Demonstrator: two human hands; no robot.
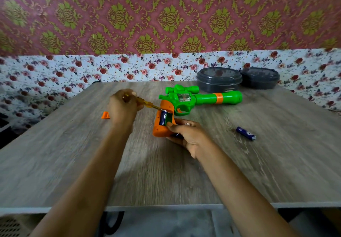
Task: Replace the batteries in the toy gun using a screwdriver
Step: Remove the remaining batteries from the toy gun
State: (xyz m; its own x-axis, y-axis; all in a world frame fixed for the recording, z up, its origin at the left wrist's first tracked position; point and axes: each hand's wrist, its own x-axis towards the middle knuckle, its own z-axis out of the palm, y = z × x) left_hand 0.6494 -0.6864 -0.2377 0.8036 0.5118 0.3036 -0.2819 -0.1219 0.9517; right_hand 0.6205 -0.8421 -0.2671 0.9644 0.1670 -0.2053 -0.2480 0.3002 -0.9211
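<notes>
Left fingers point(134, 108) curled round screwdriver point(145, 104), right fingers point(181, 125) gripping toy gun point(203, 99) handle, battery point(163, 117) inside

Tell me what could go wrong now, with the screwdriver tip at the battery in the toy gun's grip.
1. The screwdriver in your left hand could slip off the fitted battery toward your right hand, which grips the toy gun just below it.
2. The loose battery on the table could roll away.
3. The orange cover lies apart at the left and could get lost.
</notes>
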